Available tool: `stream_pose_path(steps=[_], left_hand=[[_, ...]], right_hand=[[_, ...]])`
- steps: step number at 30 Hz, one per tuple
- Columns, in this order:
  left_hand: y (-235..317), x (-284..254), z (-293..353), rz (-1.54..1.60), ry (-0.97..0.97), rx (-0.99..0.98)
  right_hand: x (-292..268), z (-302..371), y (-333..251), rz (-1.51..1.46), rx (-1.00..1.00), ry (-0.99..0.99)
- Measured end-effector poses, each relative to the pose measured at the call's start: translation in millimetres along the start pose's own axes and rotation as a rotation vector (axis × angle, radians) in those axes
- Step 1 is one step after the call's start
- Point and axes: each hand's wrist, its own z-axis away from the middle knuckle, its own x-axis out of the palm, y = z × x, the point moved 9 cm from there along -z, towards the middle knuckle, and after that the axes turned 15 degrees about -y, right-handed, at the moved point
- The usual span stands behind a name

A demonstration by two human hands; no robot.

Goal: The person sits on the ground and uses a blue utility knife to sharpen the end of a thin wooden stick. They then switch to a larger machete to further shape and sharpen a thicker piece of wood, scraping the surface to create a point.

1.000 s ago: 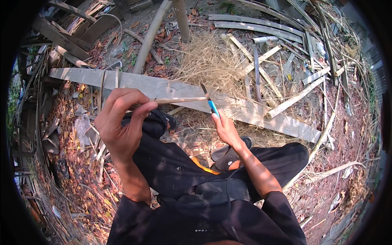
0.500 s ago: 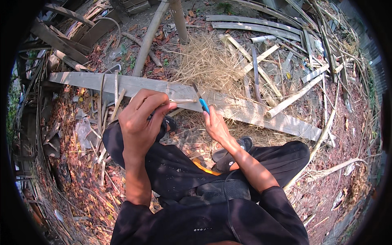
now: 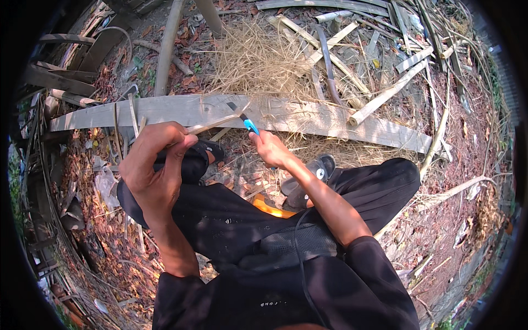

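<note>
My left hand (image 3: 154, 159) pinches one end of a thin, pale wooden strip (image 3: 212, 125), perhaps bamboo, which points to the upper right. In my right hand (image 3: 272, 149) is a knife with a bright blue handle (image 3: 251, 126). Its dark blade (image 3: 235, 108) points up and to the left and meets the strip near its far end. Both hands are above my bent legs, just on the near side of a long grey plank (image 3: 181, 107). My right fingers wrap round the handle and hide part of it.
Past the plank lies a heap of dry, curled shavings (image 3: 253, 58). A long curved blade tool (image 3: 328, 66) rests among pale split strips (image 3: 338, 44) and a round pole (image 3: 388, 93). A clear plastic bag (image 3: 106, 187) lies at the left, an orange object (image 3: 272, 208) between my legs.
Both hands have shifted left in the picture, along with the strip and the knife. The strip now slants more upward, and the view itself has moved slightly.
</note>
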Motion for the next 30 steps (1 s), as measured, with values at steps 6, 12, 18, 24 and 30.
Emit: stream_pose_path(steps=[6,12,18,24,30], left_hand=[[-19.7,-15.0,7.1,0.045,0.056,-0.081],[-20.7,-15.9,8.7,0.056,0.087,-0.062],[-17.4,-16.9,7.4,0.071,0.172,-0.082],[-21.2,-14.5,7.6,0.044,0.1,-0.095],[-17.9,-18.0,1.2,0.052,0.203,-0.072]], right_hand=[[-2.7,2.8,34.3,-1.001,0.084,-0.032],[-81.3,14.4,75.1,0.318,0.32,0.331],[-115.9,26.3,71.1,0.633,0.326,0.444],[-220.7,45.4,72.3,0.653,0.194,0.867],[-291.5,-4.1,183.0,0.593,0.626,0.52]])
